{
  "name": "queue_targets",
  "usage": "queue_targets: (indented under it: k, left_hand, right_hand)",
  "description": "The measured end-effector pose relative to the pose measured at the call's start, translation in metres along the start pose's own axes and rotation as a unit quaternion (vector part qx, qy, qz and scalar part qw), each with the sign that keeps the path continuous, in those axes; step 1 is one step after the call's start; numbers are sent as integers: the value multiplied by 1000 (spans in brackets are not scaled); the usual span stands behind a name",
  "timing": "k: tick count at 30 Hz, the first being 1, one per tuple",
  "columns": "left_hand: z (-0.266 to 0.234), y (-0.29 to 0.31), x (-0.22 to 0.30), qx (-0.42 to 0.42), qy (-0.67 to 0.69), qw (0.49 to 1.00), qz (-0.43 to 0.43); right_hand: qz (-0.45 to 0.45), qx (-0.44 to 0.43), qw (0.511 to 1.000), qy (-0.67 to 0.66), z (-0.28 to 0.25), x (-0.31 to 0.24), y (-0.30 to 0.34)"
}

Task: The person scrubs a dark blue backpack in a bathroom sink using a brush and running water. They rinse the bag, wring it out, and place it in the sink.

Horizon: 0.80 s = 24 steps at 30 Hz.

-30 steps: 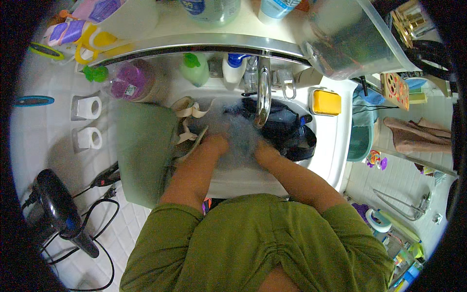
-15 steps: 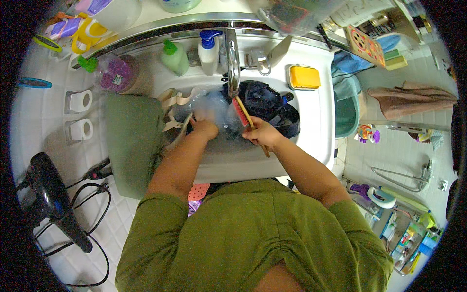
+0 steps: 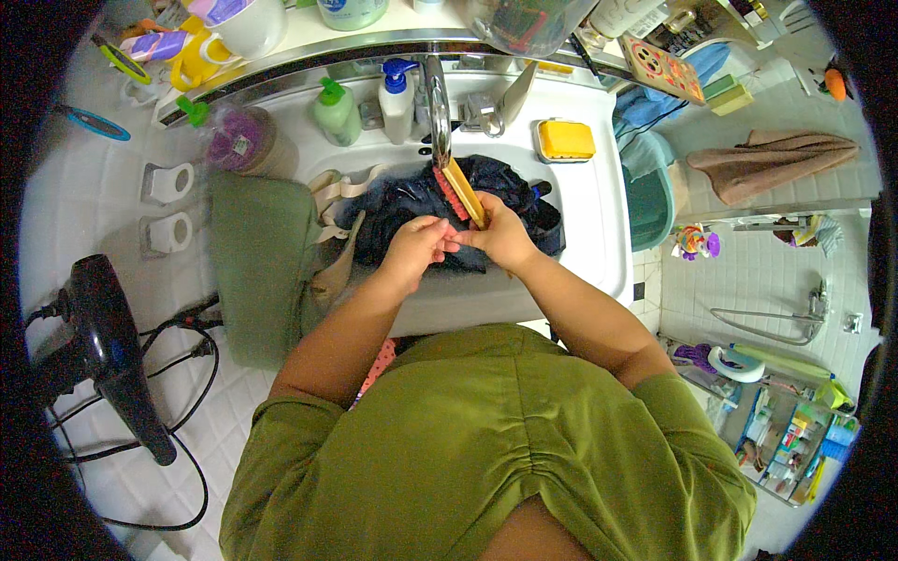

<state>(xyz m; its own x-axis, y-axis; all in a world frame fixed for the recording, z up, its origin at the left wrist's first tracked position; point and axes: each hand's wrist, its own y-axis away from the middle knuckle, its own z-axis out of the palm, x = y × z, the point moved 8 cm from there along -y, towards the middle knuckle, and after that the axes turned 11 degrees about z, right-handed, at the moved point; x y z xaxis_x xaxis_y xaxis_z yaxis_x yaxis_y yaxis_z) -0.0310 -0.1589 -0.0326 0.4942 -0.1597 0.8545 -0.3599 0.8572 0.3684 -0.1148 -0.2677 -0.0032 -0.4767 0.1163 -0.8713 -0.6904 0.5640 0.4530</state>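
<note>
My right hand grips a scrub brush with a yellowish wooden back and pinkish-red bristles, its top end right under the faucet. My left hand is beside the right thumb, its fingertips pinched together and meeting the right fingers. Whatever the left fingers may hold is too small to make out. Below both hands a dark navy, wet fabric item with black straps lies bunched in the white sink. Beige straps trail over the sink's left side.
Behind the basin stand a green pump bottle and a white bottle with a blue pump. Yellow soap sits in a dish at the right. Green cloth hangs at the left, near a black hair dryer with cords.
My left hand has come up out of the sink and moved right to meet my right hand. The brush has shifted slightly left, under the faucet. The whitish haze over the fabric has thinned.
</note>
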Motion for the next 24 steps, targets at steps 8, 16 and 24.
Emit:
queue_targets:
  k: [8,16,24]
  left_hand:
    - [-8,1,-3,5,21,999,-43]
    - [-4,2,3,-5,29,998,-60]
    - [6,0,6,-31,131,991,-16]
  right_hand:
    - [-44,66,990,113,0,-25,14]
    - [-21,78,992,98,-2,-25,16]
    - [26,35,996,-81,-2,-1,6]
